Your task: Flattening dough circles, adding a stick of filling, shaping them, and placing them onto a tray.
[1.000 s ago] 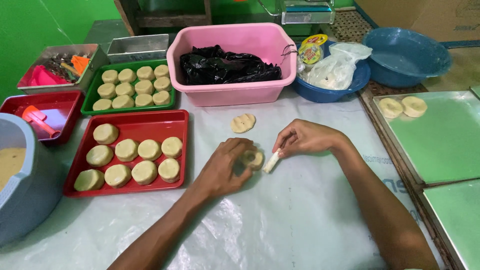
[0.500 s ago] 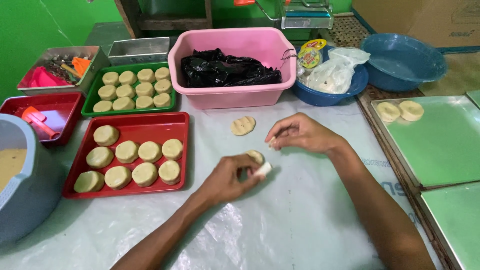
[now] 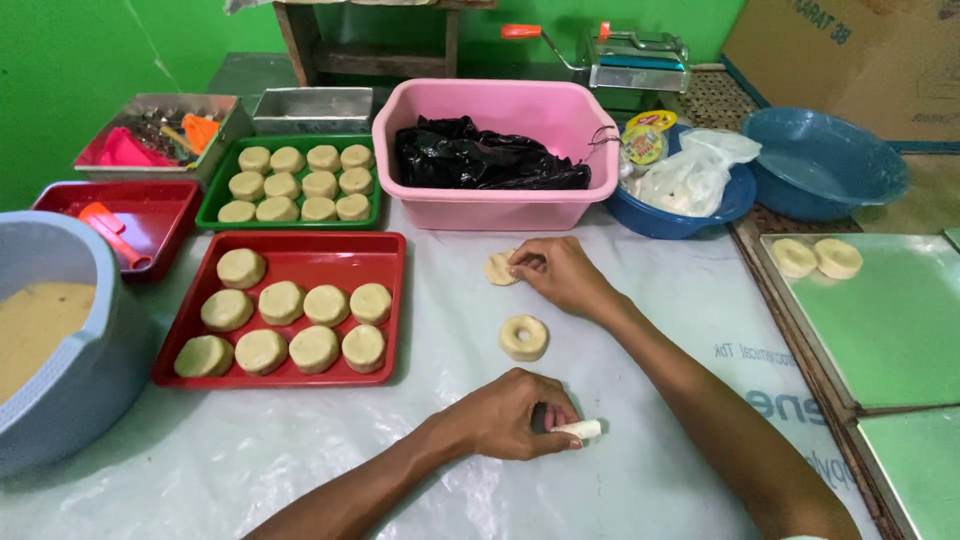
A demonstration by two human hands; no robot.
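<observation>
Ring-shaped pale dough piece (image 3: 523, 336) centre of plastic-covered table (image 3: 640, 480); flat round dough piece (image 3: 499, 268) just beyond; red rectangular tray (image 3: 290, 250) left; pink plastic tub (image 3: 500, 120) far; green metal sheet (image 3: 890, 320) right.

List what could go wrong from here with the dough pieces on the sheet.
1. The ring-shaped dough piece lies bare on the plastic sheet between both forearms; a sweeping arm could likely squash it.
2. The right hand presses fingertips on the flat dough piece; soft dough may stretch or tear when lifted.
3. The left hand pinches a small white cutter at its tip; it might slip and roll off.
</observation>
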